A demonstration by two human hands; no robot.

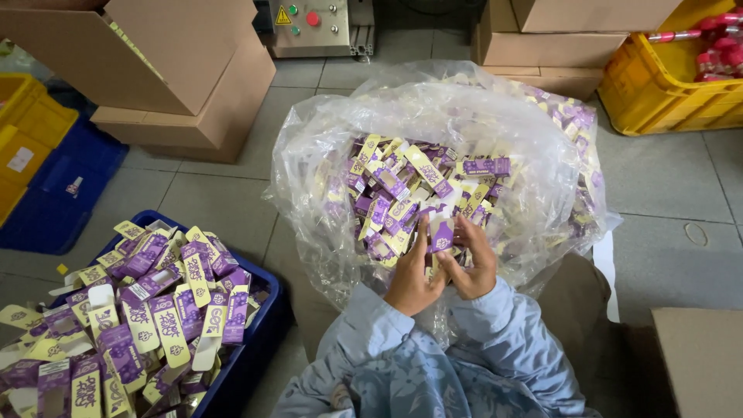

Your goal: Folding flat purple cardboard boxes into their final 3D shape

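Note:
Both of my hands meet just above my lap, over the near rim of a big clear plastic bag (309, 155). My left hand (410, 275) and my right hand (474, 263) together hold one small purple and cream carton (441, 232), upright between the fingers. The bag is filled with several flat purple and cream cartons (402, 186) of the same kind. My light blue sleeves (433, 348) fill the bottom middle of the view.
A blue crate (259, 340) at lower left is heaped with folded purple cartons (155, 310). Brown cardboard boxes (178, 70) stand at upper left and top right. A yellow crate (665, 85) with red items sits far right, another yellow crate (23, 139) at far left. A grey machine panel (309, 23) stands behind.

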